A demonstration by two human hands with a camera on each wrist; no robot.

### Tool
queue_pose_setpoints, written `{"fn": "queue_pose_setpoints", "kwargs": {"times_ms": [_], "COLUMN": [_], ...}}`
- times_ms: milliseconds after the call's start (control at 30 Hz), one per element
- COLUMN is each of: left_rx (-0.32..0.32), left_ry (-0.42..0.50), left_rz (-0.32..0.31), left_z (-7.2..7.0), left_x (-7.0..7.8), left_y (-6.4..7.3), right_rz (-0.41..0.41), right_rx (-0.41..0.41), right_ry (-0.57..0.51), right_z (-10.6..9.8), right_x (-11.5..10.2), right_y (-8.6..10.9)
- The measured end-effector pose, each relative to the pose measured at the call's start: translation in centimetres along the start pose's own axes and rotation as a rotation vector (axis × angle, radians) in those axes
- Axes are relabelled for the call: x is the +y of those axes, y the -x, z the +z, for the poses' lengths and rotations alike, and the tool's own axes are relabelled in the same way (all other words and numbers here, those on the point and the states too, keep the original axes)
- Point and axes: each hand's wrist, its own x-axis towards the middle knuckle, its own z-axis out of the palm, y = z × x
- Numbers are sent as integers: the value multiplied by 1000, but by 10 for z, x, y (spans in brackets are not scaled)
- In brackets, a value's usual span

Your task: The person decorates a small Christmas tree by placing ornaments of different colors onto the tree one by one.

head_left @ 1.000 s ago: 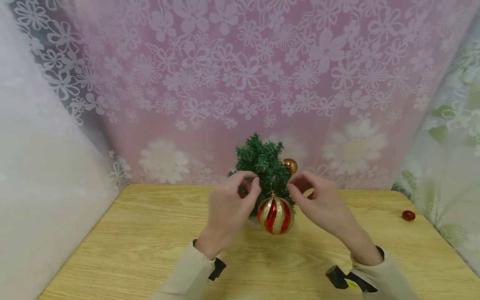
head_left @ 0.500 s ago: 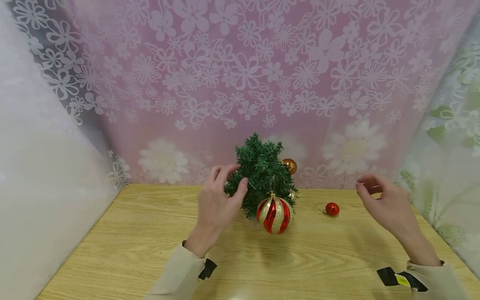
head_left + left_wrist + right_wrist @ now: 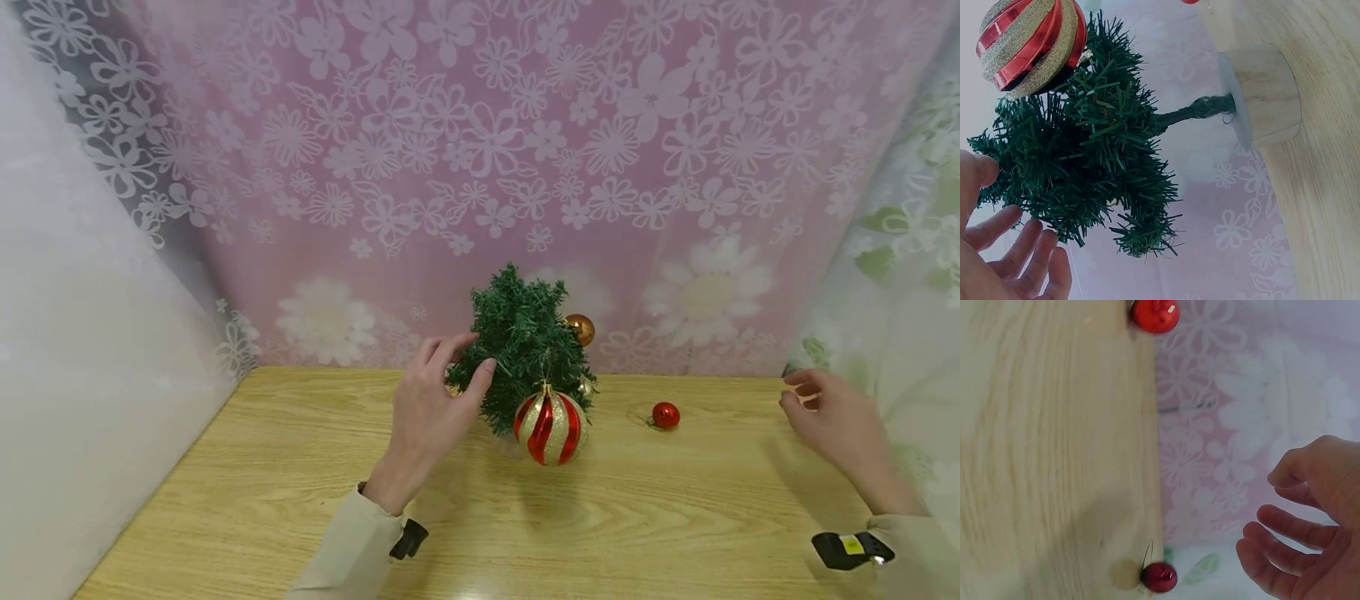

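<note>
A small green Christmas tree [image 3: 517, 333] stands on a round wooden base [image 3: 1269, 94]. Hanging at its front is a large red and gold striped bauble [image 3: 550, 429]. A gold bauble [image 3: 581, 330] shows at its right side. My left hand [image 3: 435, 408] is beside the tree's left branches, fingers spread and holding nothing. Over the right side of the table hovers my right hand [image 3: 840, 425], its fingers loosely bent around nothing. In the right wrist view a dark red bauble [image 3: 1160, 577] with a thin loop lies on the tabletop below that hand; the hand hides it in the head view.
A small red bauble [image 3: 665, 415] lies between the tree and my right hand on the wooden table [image 3: 300, 467]. A pink flowered curtain [image 3: 480, 167] hangs behind the table, with pale sheets at both sides.
Both hands have come away from the striped bauble, which stays on the tree. My right hand has travelled far right, uncovering the small red bauble; my left has drawn back slightly left and spread.
</note>
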Motion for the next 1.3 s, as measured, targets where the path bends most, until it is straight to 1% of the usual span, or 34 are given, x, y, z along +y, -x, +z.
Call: {"fn": "queue_pose_setpoints", "kwargs": {"times_ms": [100,200,300,400,633,767,867,1000,1167,1300], "left_rx": [-5,-2,-3,-15,-50,-62,-69,-83,-105,-114], "left_ry": [-6,-18,-36,-53,-53,-43,-37,-31,-15,-5], "left_rz": [-5,-5,-4,-14,-62,-80,-88,-100,-125,-137], "left_z": [-1,-1,-1,-1,-1,-3,-3,-5,-6,-6], "left_x": [-1,-2,-2,-3,-3,-4,-5,-7,-7,-7], "left_y": [0,1,2,3,3,2,2,2,1,0], "right_rz": [27,17,4,17,47,75,85,86,92,77], "right_rx": [-81,-143,-183,-222,-232,-258,-296,-318,-315,-306], "right_ry": [36,64,84,97,153,164,171,175,161,156], "right_z": [-2,-3,0,4,10,11,11,11,12,11], "right_x": [12,23,33,43,55,58,60,63,64,62], "right_y": [-1,-2,-1,1,2,2,3,2,2,3]}}
